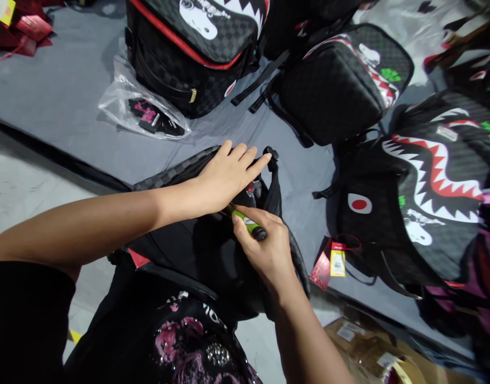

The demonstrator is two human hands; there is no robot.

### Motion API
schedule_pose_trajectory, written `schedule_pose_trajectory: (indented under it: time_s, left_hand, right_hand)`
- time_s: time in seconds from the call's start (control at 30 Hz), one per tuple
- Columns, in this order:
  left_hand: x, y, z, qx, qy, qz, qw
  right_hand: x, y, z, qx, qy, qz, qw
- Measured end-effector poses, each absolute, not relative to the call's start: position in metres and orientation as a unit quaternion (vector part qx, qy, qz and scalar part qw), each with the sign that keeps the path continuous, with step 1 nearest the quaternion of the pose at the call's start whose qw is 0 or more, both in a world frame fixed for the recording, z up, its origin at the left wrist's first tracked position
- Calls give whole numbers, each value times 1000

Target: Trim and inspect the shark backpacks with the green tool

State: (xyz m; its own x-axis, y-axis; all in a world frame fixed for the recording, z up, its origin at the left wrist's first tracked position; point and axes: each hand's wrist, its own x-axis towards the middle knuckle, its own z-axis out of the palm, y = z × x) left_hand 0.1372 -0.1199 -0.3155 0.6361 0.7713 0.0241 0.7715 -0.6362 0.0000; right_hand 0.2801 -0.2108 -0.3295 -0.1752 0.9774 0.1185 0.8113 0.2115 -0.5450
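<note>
A black backpack (213, 240) with a checkered edge lies in front of me, partly over the table's near edge. My left hand (224, 178) rests flat on its upper part, palm down with the fingers stretched out. Below it, my right hand (267, 240) is closed around a tool with a green and black handle (251, 223). The tool points up and left under my left wrist, which hides its tip, so its kind does not show. Near my left fingertips a black strap (273, 160) stands up from the bag.
On the grey table (77, 96) stand a checkered backpack with red trim (184, 74), a smaller black bag (325, 90) and a shark-mouth backpack (389, 213) with tags (337, 260). A clear plastic bag (125, 112) lies at the back left. Cardboard boxes (365, 341) sit below the edge.
</note>
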Motion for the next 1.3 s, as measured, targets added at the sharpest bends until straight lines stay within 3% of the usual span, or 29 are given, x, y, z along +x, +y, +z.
schedule_pose_trajectory:
  time_s: [0.2,0.63,0.9,1.3]
  left_hand:
    - [138,-119,-318,-902,-432,-10,22]
    - [140,-120,-315,-901,-434,2,17]
    - [139,-120,-316,-901,-434,-13,11]
    - [131,-113,-308,-914,-405,39,5]
  right_hand:
    - [279,-210,-333,-593,-744,173,253]
    - [280,-207,-322,-617,-756,137,169]
    - [279,-208,-323,-614,-757,142,172]
    - [279,-208,-320,-578,-750,240,215]
